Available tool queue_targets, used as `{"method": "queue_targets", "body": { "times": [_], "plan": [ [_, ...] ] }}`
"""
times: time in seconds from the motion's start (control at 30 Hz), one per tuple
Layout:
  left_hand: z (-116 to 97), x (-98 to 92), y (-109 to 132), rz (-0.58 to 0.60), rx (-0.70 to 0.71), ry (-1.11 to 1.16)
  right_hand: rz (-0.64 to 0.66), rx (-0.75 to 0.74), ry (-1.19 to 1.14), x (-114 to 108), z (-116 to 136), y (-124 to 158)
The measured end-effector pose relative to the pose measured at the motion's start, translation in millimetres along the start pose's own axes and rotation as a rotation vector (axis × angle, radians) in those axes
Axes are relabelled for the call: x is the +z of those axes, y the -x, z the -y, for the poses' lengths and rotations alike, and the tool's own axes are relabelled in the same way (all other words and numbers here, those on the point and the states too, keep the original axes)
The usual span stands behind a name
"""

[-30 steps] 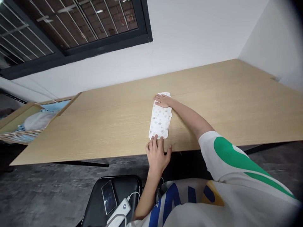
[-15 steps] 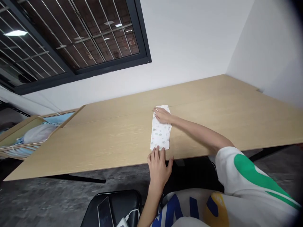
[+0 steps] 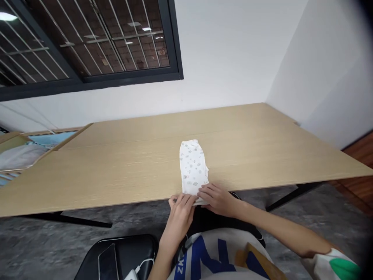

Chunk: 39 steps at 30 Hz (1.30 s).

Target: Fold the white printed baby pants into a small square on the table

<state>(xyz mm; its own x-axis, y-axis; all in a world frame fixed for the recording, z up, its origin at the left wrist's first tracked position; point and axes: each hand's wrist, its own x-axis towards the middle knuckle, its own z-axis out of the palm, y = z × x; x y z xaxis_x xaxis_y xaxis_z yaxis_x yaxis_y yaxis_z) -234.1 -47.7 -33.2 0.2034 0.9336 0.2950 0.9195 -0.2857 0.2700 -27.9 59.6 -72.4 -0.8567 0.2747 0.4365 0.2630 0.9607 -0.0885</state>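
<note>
A small white garment (image 3: 192, 165) with a scattered print lies folded into a long strip on the wooden table, its near end at the table's front edge. A small point of cloth juts from its right side. My left hand (image 3: 181, 212) is closed at the near left corner, fingers bent over the hem. At the near right corner my right hand (image 3: 218, 200) pinches the cloth, its thumb low by the table edge. The fingers of both hands cover part of the hem.
The light wooden table (image 3: 131, 167) runs along a white wall under a barred window (image 3: 116, 39). At the far left stands a wooden crib-like box (image 3: 43, 155) with blue and white cloth. A black seat (image 3: 136, 249) beside me holds a phone (image 3: 107, 264) and a white charger (image 3: 132, 274).
My right hand has come from the garment's far end to its near right corner. The garment has shifted toward me, and my left hand has closed on its near end. The view has turned slightly.
</note>
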Motion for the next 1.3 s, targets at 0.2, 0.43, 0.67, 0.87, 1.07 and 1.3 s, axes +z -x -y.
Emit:
{"method": "queue_targets", "body": {
  "times": [0.2, 0.43, 0.67, 0.87, 1.07, 1.3],
  "plan": [
    [-12, -30.0, 20, -0.238, 0.097, 0.068, -0.051, 0.03, -0.107, -35, 28, 0],
    [-17, -11.4, 8, -0.712, -0.073, 0.116, -0.255, 0.201, -0.31, -75, -20, -55],
    [-19, 46.4, -21, -0.333, -0.165, -0.006, -0.311, 0.354, -0.399, -30, -128, -121],
    [-22, 77.1, -40, -0.266, -0.207, -0.187, -0.036, 0.524, -0.211, 16, -178, -135],
    [-16, 68.0, -47, -0.243, -0.208, -0.251, -0.046, 0.452, -0.136, 6, -153, -128],
    [-21, 75.1, -51, -0.163, -0.241, -0.326, 0.224, -0.142, -0.39, 3, -75, -122]
  ]
}}
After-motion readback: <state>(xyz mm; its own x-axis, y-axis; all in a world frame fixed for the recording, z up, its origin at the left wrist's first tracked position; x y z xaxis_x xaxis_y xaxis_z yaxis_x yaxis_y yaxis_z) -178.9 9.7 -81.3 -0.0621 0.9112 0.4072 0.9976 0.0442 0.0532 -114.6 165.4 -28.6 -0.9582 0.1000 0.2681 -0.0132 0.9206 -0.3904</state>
